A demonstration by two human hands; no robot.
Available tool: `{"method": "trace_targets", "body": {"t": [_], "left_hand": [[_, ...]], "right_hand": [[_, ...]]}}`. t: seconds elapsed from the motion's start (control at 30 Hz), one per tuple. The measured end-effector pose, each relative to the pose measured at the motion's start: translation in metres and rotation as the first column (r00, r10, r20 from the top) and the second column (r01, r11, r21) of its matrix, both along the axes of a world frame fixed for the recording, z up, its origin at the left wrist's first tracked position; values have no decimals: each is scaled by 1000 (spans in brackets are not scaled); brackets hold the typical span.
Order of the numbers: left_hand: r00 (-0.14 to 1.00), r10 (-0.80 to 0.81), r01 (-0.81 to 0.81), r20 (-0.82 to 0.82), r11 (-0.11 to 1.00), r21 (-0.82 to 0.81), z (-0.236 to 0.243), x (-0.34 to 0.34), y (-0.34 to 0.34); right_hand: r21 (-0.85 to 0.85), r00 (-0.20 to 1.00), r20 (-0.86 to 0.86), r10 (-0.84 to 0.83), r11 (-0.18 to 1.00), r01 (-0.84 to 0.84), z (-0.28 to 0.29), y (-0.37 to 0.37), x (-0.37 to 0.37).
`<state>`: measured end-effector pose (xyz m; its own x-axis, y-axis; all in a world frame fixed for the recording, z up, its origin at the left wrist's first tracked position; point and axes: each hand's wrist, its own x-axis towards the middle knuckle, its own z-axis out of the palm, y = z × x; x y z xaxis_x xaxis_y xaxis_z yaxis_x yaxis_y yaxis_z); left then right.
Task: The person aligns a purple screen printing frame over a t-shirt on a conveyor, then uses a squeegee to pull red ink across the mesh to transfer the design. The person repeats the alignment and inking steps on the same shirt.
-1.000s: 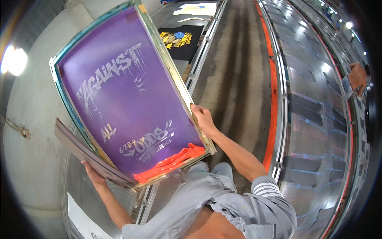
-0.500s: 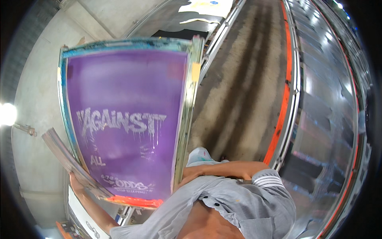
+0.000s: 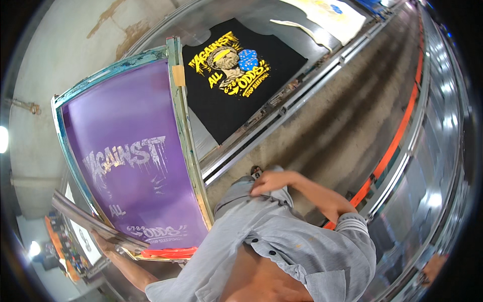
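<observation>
A screen-printing frame [image 3: 189, 136] with purple mesh stands tilted at my left side. Pale stencil lettering marks its mesh, and orange-red ink [image 3: 168, 253] lies along the bottom edge. Across its lower left corner leans a long grey-brown squeegee [image 3: 95, 220]. My left hand [image 3: 103, 244] is closed around the squeegee's lower part beside the frame; its fingers are partly hidden, and I cannot tell if it also grips the frame. In front of my waist, my right hand [image 3: 269, 183] has curled fingers by the hem of my grey shirt [image 3: 236, 221]; whatever they hold is hidden.
Beyond the frame, a black shirt [image 3: 276, 58] with a yellow, beige and blue print lies on a long metal-edged table [image 3: 241, 161]. A cream printed garment [image 3: 332, 20] lies farther along. To the right of the concrete aisle [image 3: 322, 131], an orange strip [image 3: 397, 138] edges another long table.
The frame and squeegee have shifted left in view, uncovering the black shirt. My right hand has come away from the frame's right edge to my waist. My left hand still holds the squeegee.
</observation>
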<state>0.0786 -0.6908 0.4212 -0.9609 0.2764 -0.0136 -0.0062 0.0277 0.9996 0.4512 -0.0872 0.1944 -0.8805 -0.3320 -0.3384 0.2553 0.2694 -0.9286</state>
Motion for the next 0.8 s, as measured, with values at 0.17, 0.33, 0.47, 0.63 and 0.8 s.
{"method": "trace_targets", "body": {"t": [0.17,0.33,0.47,0.63,0.8], "left_hand": [[992,-32,27,118,999,45,24,27,54],[953,252,-279,169,946,166,38,68,154],[849,497,-520,179,847,115,55,86,217],[741,655,-664,149,748,8,79,126,262],[667,734,-729,128,679,-90,100,168,290]], "right_hand": [[195,748,-86,-659,725,661,0,154,-33],[452,568,-709,-417,348,821,-47,278,-103],[665,785,-554,-278,420,618,-86,325,-166],[704,841,-528,-121,491,513,-111,354,-234],[735,865,-495,-85,490,469,-117,357,-238]]}}
